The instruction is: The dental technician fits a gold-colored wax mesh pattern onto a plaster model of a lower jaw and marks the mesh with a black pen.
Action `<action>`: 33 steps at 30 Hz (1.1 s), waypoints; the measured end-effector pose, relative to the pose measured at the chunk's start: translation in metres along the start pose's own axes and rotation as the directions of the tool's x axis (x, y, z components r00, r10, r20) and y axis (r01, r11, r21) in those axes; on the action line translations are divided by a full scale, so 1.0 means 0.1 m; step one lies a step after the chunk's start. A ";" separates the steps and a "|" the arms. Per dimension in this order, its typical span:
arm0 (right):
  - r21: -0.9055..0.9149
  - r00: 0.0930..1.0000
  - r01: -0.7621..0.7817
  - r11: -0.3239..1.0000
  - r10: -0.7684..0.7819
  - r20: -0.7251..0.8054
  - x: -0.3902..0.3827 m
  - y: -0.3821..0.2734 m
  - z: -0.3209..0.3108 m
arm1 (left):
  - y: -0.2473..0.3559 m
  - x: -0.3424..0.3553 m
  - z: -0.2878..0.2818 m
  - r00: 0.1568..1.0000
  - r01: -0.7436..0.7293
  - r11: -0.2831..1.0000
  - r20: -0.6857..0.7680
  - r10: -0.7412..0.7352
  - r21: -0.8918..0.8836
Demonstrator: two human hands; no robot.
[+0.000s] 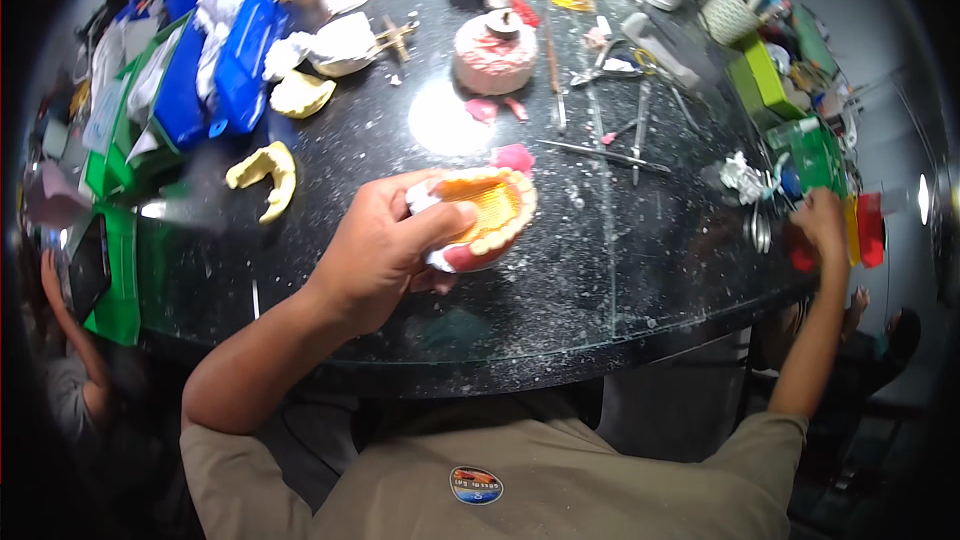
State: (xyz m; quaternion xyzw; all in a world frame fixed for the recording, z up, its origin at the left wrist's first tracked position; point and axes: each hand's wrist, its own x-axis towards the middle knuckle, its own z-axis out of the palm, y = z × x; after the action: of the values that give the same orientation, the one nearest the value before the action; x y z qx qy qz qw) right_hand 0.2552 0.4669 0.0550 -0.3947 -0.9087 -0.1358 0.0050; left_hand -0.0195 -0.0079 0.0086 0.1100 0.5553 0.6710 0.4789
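Left hand closed around a dental cast, thumb laid across the top, fingers wrapped beneath; orange wax plate with a ridged centre and a curved row of pale teeth, seated on white plaster with a pink edge, held just above the black table. Right hand stretched far to the right edge, fingers down among red objects beside a green box; how far open, impossible to tell. Glossy dark stone-like top, speckled with white dust and crumbs, one bright lamp reflection near the middle. Just left of the held cast, a yellow horseshoe-shaped cast; farther back another pale yellow one and lumpy white plaster models. Behind, a round pink wax-smeared block, pink scraps close by, thin metal hand instruments lying scattered. Blue and green trays stacked along the left rim. Crowded workbench, cluttered far end
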 end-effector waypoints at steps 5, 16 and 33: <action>0.642 0.992 -0.117 0.757 0.060 0.110 -0.16 -0.15 -0.49 | 0.01 -0.02 -0.04 1.000 0.003 1.000 0.014 -0.002 -0.015; 0.748 0.540 0.523 -0.408 -0.521 -0.662 -0.54 -2.70 -0.87 | 0.04 -0.03 -0.01 0.998 0.023 0.999 0.051 -0.021 -0.044; 0.642 0.589 0.755 -0.136 -0.290 -0.754 -0.87 -3.09 -0.56 | 0.04 -0.01 -0.12 0.992 0.021 0.990 0.130 -0.003 -0.137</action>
State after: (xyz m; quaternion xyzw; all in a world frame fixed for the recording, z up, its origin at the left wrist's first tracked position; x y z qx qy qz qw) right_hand 0.0871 0.1890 0.0242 0.1555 -0.8212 0.4117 0.3633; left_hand -0.0292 -0.0160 0.0086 0.1165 0.4762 0.6962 0.5243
